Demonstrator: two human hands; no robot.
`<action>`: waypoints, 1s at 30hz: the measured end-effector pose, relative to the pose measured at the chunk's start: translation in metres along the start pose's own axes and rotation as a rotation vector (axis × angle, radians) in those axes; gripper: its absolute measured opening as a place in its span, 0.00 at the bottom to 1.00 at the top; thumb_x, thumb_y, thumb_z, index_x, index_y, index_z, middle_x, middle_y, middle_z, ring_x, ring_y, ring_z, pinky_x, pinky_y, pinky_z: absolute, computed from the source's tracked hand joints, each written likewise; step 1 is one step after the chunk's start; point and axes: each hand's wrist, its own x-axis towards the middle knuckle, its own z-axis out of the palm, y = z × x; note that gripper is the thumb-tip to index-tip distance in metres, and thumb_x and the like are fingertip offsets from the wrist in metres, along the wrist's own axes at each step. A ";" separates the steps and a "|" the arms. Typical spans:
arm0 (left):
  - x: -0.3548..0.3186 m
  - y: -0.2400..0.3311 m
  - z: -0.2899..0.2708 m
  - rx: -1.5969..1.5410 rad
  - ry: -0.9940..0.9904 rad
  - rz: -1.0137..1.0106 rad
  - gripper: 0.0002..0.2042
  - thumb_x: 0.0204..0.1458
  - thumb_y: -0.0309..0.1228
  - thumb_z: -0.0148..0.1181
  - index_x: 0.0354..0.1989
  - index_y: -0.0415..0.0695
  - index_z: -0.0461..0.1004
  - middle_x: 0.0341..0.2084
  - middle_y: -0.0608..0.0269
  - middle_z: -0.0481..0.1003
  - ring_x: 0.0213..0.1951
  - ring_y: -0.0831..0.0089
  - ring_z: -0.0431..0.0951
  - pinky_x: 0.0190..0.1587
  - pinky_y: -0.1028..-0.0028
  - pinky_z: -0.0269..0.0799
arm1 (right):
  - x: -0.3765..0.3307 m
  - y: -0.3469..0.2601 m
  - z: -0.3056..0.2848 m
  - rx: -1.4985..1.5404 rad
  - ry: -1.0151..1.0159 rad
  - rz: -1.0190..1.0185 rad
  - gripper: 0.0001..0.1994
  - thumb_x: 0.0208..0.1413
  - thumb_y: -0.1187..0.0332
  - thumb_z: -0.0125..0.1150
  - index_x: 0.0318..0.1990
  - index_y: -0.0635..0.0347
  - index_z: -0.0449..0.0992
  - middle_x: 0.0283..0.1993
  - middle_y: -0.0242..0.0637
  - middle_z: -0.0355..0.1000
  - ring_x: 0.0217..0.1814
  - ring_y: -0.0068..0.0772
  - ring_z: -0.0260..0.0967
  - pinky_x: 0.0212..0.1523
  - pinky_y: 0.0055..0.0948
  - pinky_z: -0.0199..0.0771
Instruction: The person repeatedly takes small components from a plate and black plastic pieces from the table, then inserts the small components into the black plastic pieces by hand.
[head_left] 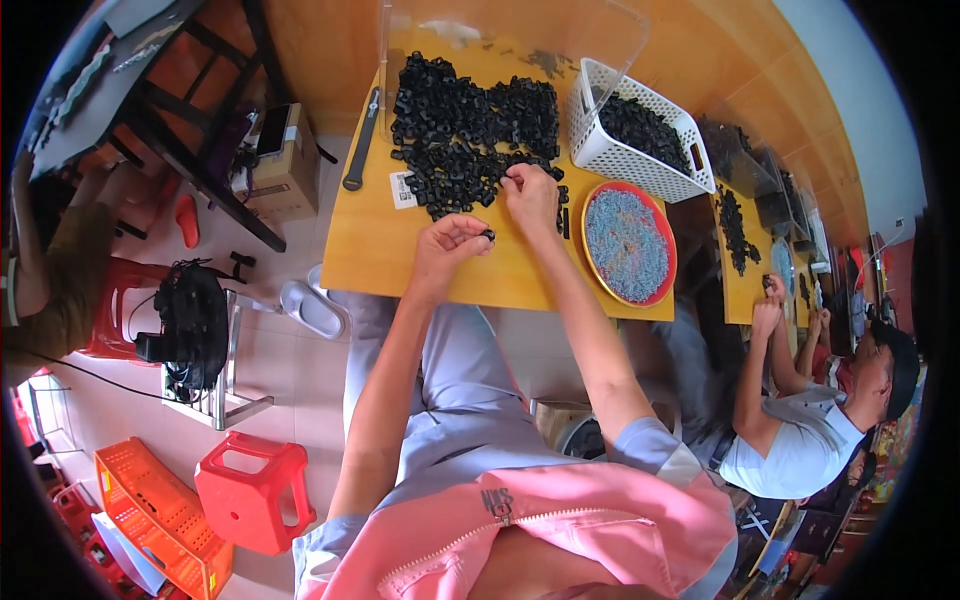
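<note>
A heap of small black plastic parts (pixel 470 130) covers the far half of a yellow wooden table (pixel 520 285). My left hand (pixel 448 245) pinches one small black part (pixel 488 235) between its fingertips, just above the tabletop. My right hand (pixel 530 195) rests on the near edge of the heap, fingers curled on the parts there; whether it grips one I cannot tell. A round red tray (pixel 630 245) filled with tiny blue-grey pieces lies to the right of my right hand.
A white slotted basket (pixel 640 135) with black parts stands behind the tray, beside a clear plastic bin (pixel 500 30). A black tool (pixel 362 140) lies at the table's left edge. Another person (pixel 800 420) works at the neighbouring table on the right. Red stool (pixel 255 490) and orange crate (pixel 160 515) stand on the floor.
</note>
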 end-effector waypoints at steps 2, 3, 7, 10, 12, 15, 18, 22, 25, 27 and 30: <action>0.000 0.001 -0.001 0.007 -0.002 0.003 0.07 0.45 0.18 0.58 0.34 0.38 0.72 0.28 0.62 0.75 0.31 0.77 0.75 0.36 0.79 0.71 | 0.003 -0.003 0.004 -0.033 -0.023 0.017 0.04 0.42 0.74 0.59 0.28 0.62 0.74 0.30 0.44 0.70 0.32 0.48 0.69 0.34 0.41 0.68; -0.001 0.001 -0.001 0.009 -0.003 -0.004 0.07 0.45 0.18 0.57 0.34 0.38 0.72 0.28 0.62 0.75 0.31 0.77 0.75 0.36 0.79 0.71 | 0.003 -0.004 0.005 -0.051 -0.040 0.002 0.04 0.42 0.75 0.58 0.28 0.61 0.74 0.30 0.45 0.70 0.33 0.49 0.69 0.35 0.41 0.68; 0.001 0.001 -0.001 -0.006 -0.020 0.009 0.07 0.46 0.18 0.57 0.34 0.38 0.72 0.28 0.62 0.75 0.31 0.77 0.75 0.36 0.79 0.71 | 0.007 -0.006 0.006 -0.086 -0.080 -0.061 0.05 0.40 0.78 0.54 0.28 0.62 0.73 0.31 0.46 0.69 0.34 0.50 0.69 0.36 0.42 0.69; 0.000 0.000 0.002 -0.001 -0.030 0.008 0.07 0.45 0.18 0.57 0.34 0.39 0.72 0.28 0.63 0.75 0.31 0.78 0.75 0.36 0.79 0.71 | 0.004 -0.007 0.002 -0.109 -0.104 -0.086 0.06 0.40 0.79 0.53 0.28 0.62 0.74 0.31 0.47 0.69 0.34 0.50 0.69 0.36 0.42 0.68; -0.001 -0.001 0.003 -0.017 0.022 0.007 0.06 0.46 0.19 0.58 0.34 0.37 0.72 0.27 0.64 0.75 0.30 0.79 0.75 0.36 0.80 0.71 | -0.002 -0.004 -0.002 -0.115 -0.097 -0.098 0.06 0.41 0.79 0.53 0.28 0.62 0.74 0.31 0.47 0.68 0.33 0.50 0.69 0.35 0.40 0.69; -0.002 -0.002 0.001 -0.034 0.030 0.016 0.07 0.46 0.20 0.58 0.34 0.38 0.72 0.27 0.65 0.75 0.30 0.80 0.74 0.36 0.80 0.71 | -0.017 0.001 -0.014 0.089 -0.019 -0.095 0.05 0.43 0.80 0.54 0.29 0.63 0.74 0.30 0.41 0.69 0.29 0.39 0.70 0.31 0.32 0.71; -0.004 0.002 -0.002 -0.011 0.037 0.025 0.07 0.46 0.20 0.58 0.34 0.38 0.72 0.28 0.65 0.75 0.30 0.80 0.74 0.36 0.81 0.71 | -0.039 -0.023 -0.043 0.679 -0.208 0.301 0.05 0.47 0.79 0.55 0.33 0.65 0.74 0.30 0.35 0.71 0.29 0.27 0.70 0.30 0.25 0.72; -0.002 0.009 0.007 -0.006 0.032 -0.010 0.07 0.46 0.20 0.58 0.34 0.38 0.72 0.28 0.66 0.75 0.31 0.81 0.74 0.36 0.81 0.69 | -0.061 -0.027 -0.065 0.943 -0.283 0.417 0.06 0.50 0.78 0.54 0.37 0.68 0.72 0.31 0.34 0.72 0.31 0.21 0.70 0.32 0.21 0.74; -0.002 0.008 0.005 0.023 0.001 -0.022 0.08 0.46 0.21 0.58 0.36 0.38 0.71 0.30 0.64 0.74 0.32 0.79 0.74 0.37 0.80 0.70 | -0.068 -0.035 -0.069 0.944 -0.334 0.452 0.07 0.51 0.78 0.54 0.38 0.69 0.71 0.30 0.38 0.72 0.30 0.24 0.72 0.33 0.19 0.75; -0.002 0.007 0.005 0.036 -0.004 -0.014 0.08 0.46 0.21 0.58 0.35 0.38 0.71 0.29 0.64 0.74 0.32 0.79 0.74 0.37 0.80 0.69 | -0.070 -0.039 -0.068 0.931 -0.325 0.427 0.06 0.51 0.78 0.54 0.37 0.69 0.71 0.29 0.38 0.72 0.30 0.24 0.72 0.32 0.19 0.74; -0.003 0.005 0.005 0.054 -0.011 -0.003 0.07 0.46 0.20 0.58 0.35 0.38 0.72 0.28 0.65 0.74 0.31 0.80 0.73 0.36 0.81 0.69 | -0.072 -0.044 -0.066 0.873 -0.304 0.373 0.06 0.51 0.78 0.54 0.36 0.69 0.72 0.28 0.37 0.73 0.29 0.23 0.72 0.31 0.18 0.74</action>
